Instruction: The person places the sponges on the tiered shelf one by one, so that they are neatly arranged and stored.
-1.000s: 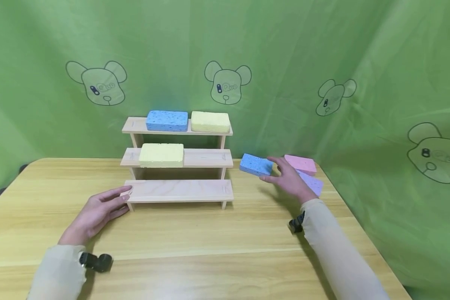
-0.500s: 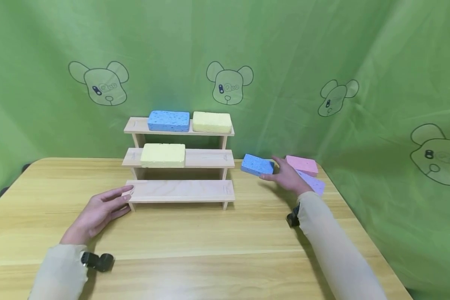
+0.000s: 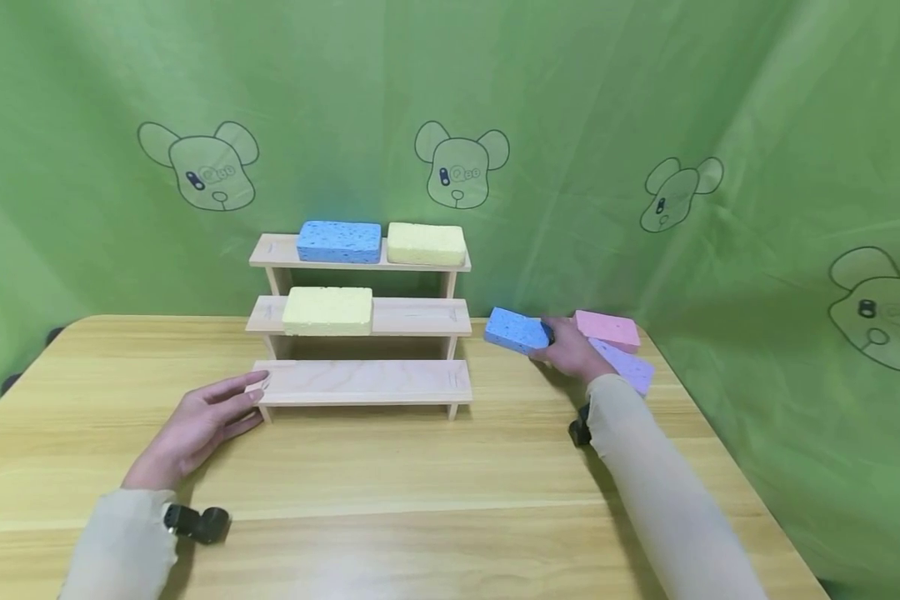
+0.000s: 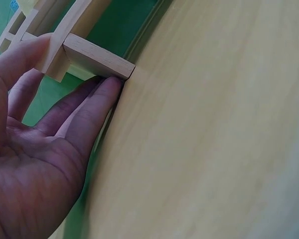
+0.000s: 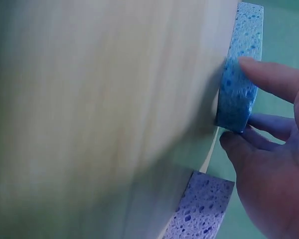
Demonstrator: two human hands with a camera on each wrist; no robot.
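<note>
My left hand [image 3: 198, 425] is at the left end of the lowest step of a three-step wooden display rack [image 3: 360, 383]. In the left wrist view, thumb and fingers sit on either side of the step's overhanging end, with the lower fingertips [image 4: 112, 84] against its leg [image 4: 99, 57]. My right hand [image 3: 570, 350] grips the right end of a blue sponge [image 3: 516, 331] lying on the table. The right wrist view shows its thumb on the sponge's long side [image 5: 236, 79], the other fingers partly hidden behind the end.
A second blue sponge [image 3: 339, 242] and a yellow sponge [image 3: 426, 244] sit on the top step, another yellow sponge [image 3: 327, 312] on the middle one. Pink [image 3: 607, 330] and purple [image 3: 626, 367] sponges lie right of my right hand. Green curtain [image 3: 555, 125] stands behind the table.
My right hand has moved in on the blue sponge, its raised fingers coming down and closing at the sponge's right end. The left hand stays at the rack.
</note>
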